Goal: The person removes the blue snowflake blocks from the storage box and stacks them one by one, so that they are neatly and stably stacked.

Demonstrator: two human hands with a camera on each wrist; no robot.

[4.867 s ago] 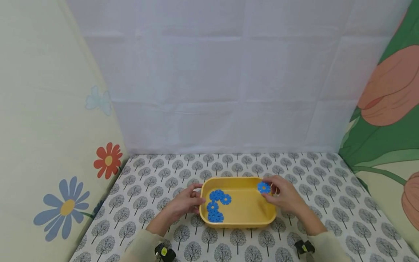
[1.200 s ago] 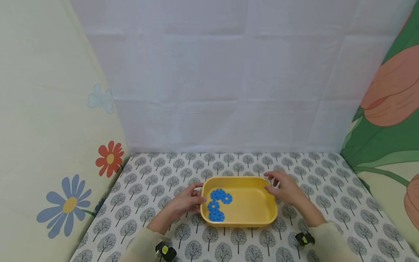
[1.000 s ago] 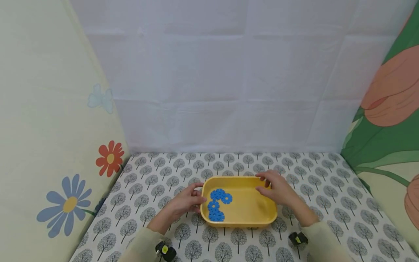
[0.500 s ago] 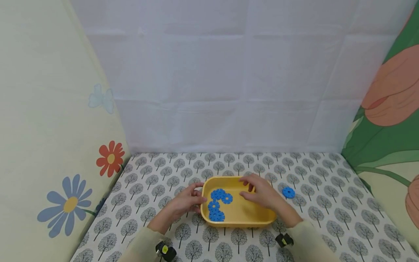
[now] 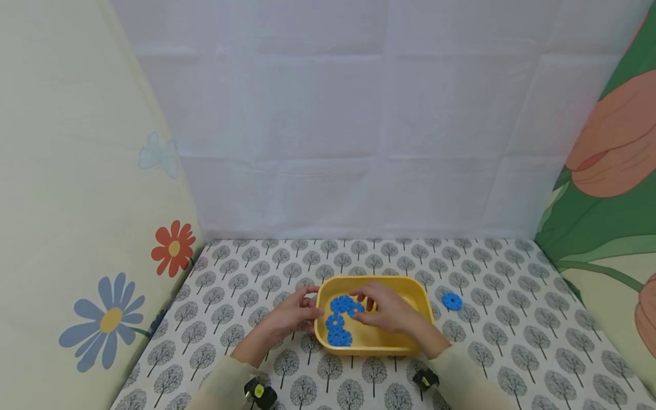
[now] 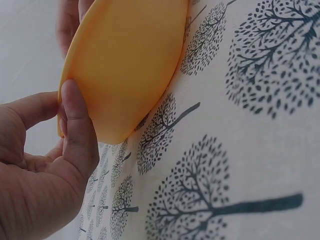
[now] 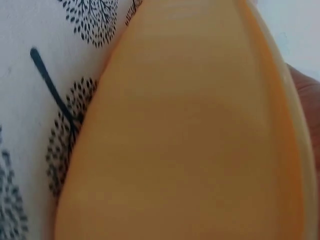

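A yellow tray (image 5: 371,341) stands on the cloth with several blue flower-shaped plastic discs (image 5: 339,337) grouped at its left end. My left hand (image 5: 292,313) grips the tray's left rim; in the left wrist view the thumb and fingers clasp the tray wall (image 6: 130,65). Over the tray's middle, my right hand (image 5: 389,310) has its thumb and fingers spread beside the rightmost disc (image 5: 356,308) of the upper group. Contact with that disc is too small to tell. The right wrist view is mostly tray wall (image 7: 180,125), which hides the fingertips.
One blue flower-shaped disc (image 5: 452,301) lies flat on the tree-print cloth (image 5: 287,364), right of the tray. A white sheet (image 5: 328,125) hangs at the back. Flower-painted panels flank the table on the left (image 5: 110,320) and right (image 5: 605,154).
My right hand first held a disc at the tray's right end, then came back without it, moving left across the tray. That disc now lies on the cloth. My left hand stayed.
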